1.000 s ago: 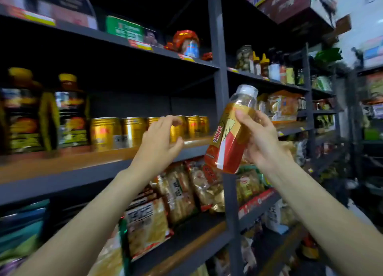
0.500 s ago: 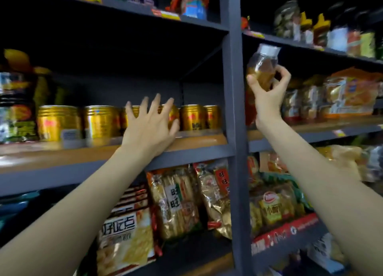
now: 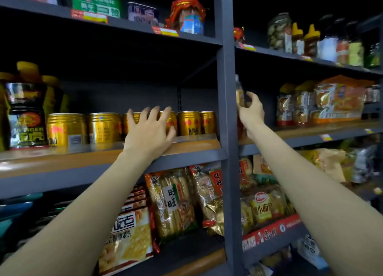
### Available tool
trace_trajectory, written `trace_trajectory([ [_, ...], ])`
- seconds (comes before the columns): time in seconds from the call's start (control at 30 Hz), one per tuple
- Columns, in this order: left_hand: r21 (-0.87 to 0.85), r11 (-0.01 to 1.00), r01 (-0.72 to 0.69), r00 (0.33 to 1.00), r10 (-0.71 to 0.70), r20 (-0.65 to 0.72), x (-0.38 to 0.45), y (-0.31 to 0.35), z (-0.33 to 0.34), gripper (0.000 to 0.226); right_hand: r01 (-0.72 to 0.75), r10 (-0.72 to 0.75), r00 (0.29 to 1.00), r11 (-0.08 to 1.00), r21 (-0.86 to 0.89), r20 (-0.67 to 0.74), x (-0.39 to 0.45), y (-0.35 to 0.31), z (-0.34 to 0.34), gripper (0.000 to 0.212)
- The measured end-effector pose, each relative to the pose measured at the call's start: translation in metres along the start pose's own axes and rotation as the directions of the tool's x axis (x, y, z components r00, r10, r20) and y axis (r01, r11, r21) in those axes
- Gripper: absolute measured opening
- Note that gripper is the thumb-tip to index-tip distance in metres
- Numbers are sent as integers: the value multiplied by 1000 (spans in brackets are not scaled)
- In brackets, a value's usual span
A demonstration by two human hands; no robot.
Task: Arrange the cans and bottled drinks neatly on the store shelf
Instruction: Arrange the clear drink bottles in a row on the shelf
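A: Left hand (image 3: 150, 134) lies flat, fingers spread on the gold cans (image 3: 103, 127); right hand (image 3: 251, 110) is curled round the bottle (image 3: 239, 93), just behind the post (image 3: 226, 110) on the right shelf (image 3: 331, 130). How to finish?

B: Stand it upright, then let go. Half a second ago it was raised in front of the post; now it's lower and half hidden

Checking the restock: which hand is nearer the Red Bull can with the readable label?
Left. The left hand rests against the gold cans just left of that can; the right hand holds a bottle past the upright post.
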State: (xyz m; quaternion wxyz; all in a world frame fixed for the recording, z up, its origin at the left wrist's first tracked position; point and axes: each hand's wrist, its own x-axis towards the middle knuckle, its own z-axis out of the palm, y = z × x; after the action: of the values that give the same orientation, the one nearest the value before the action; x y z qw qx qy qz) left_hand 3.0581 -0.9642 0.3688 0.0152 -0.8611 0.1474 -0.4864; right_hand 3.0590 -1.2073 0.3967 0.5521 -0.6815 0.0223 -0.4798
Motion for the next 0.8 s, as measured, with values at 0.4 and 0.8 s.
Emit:
trace_trajectory([
  [0.4,-146,977,-154,906,81,-415,-67,-104,-55,38,381,-378,924,890,249,-65,-140,-120,65,37],
  [0.8,69,957,281,882,-229,-411,-242,-514,-215,55,516,-661,739,682,519,134,-412,-308,368,47],
])
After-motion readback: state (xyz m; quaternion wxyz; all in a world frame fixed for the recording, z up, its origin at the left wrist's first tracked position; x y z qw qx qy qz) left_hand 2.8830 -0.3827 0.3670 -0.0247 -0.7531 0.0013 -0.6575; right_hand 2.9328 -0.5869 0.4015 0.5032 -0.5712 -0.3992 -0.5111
